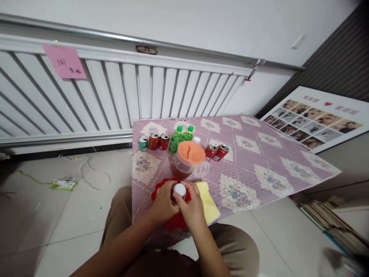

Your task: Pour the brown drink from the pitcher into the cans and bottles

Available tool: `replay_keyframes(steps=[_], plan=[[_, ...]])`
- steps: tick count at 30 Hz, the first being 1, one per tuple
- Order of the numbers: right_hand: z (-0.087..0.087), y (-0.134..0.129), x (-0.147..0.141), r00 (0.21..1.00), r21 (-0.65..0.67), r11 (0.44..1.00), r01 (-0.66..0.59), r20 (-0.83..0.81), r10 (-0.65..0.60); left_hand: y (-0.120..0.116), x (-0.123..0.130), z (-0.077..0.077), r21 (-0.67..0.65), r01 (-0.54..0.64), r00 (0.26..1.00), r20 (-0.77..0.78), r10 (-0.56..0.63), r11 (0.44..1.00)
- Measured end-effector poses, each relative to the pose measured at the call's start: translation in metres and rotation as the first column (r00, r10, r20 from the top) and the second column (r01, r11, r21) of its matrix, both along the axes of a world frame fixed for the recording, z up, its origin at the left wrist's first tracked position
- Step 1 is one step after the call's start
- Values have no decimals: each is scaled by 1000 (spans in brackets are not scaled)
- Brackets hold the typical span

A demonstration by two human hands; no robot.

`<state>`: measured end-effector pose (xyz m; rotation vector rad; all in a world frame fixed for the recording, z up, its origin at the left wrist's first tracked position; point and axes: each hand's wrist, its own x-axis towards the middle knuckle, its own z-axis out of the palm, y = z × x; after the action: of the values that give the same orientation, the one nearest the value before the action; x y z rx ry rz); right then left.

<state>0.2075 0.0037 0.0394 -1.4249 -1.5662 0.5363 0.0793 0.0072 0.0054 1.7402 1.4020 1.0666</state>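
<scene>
Both my hands are wrapped round a white-capped bottle [180, 189], its body mostly hidden by my fingers. My left hand [163, 202] closes on its left side, and my right hand [192, 204] grips the right side with the thumb by the cap. Underneath lies a red scalloped tray [175, 223], partly covered by my hands. A yellow cloth [209, 204] lies beside my right hand. Just beyond my hands stands a clear pitcher [184, 166] with an orange lid, holding brownish liquid.
Behind the pitcher stand two green bottles [175, 144] and another white cap [196, 139]. Left of these are a teal can [143, 143] and two red cans [154, 142]; two more red cans [220, 152] stand right. A white radiator [173, 90] borders the flowered tablecloth [256, 154].
</scene>
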Motion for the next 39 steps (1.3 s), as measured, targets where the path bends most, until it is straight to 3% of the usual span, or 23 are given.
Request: replay_keyframes(steps=[6,9,13,17,21,26,32,39], plan=[[-3,-6,2,999,2,1000,-26,39,26,-3,0,-5,9,-16,1000,-12,16,1000],[-8,-8,25,999,3,999,-37,35,37,-3,-2,-4,-18,-22,1000,3,22,1000],[-32,-11,84,968,-93,967,238,100,-229,-1,-4,-4,-92,25,997,74,-19,995],[-63,-20,129,945,-123,946,300,173,-277,-2,-3,-6,-135,33,990,137,-15,990],[-87,-27,137,933,-171,935,311,241,-267,-6,-2,-7,-133,51,992,125,-34,990],[-104,-21,135,930,-279,905,320,277,-243,-2,-6,4,-140,68,994,92,-55,988],[-101,-7,142,945,-378,875,303,238,-225,8,-19,23,-146,-66,988,128,85,987],[-68,-27,137,966,-375,890,258,112,-233,5,-32,49,-163,-92,982,150,116,982]])
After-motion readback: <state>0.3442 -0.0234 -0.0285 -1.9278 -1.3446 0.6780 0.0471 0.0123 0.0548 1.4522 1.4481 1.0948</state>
